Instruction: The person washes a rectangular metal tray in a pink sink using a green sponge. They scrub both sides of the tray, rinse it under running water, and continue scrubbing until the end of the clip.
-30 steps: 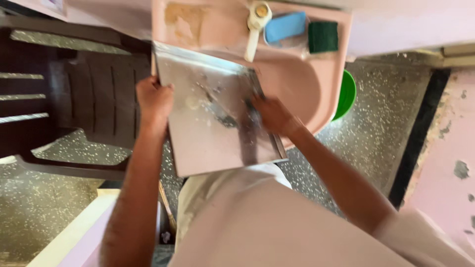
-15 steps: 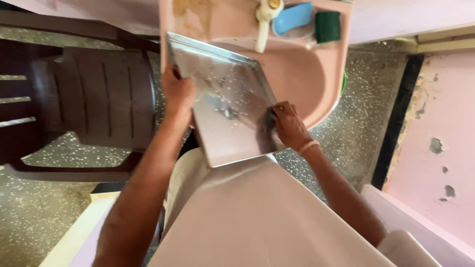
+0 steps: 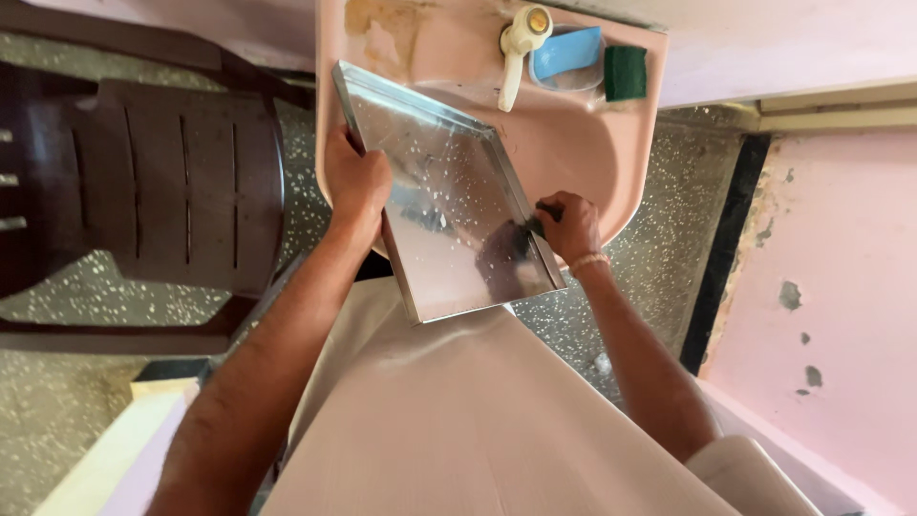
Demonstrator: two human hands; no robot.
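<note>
A rectangular steel tray (image 3: pixel 449 205) with soapy streaks is held tilted over a pink wash basin (image 3: pixel 573 143). My left hand (image 3: pixel 355 182) grips the tray's left rim. At the tray's right rim, my right hand (image 3: pixel 569 225) is closed around a dark scrubber (image 3: pixel 535 227), pressing it against the edge. A white tap (image 3: pixel 518 43) stands at the back of the basin, with a blue soap bar (image 3: pixel 565 53) and a green scouring pad (image 3: pixel 626 73) beside it.
A dark brown plastic chair (image 3: pixel 143 182) stands to the left on the speckled floor (image 3: pixel 659 239). A pink wall (image 3: pixel 831 287) runs along the right. My light-coloured garment (image 3: pixel 478 411) fills the lower middle.
The tray has tilted and shifted right over the basin. My right hand has slid from the tray's face to its right rim; my left hand stays on the left rim.
</note>
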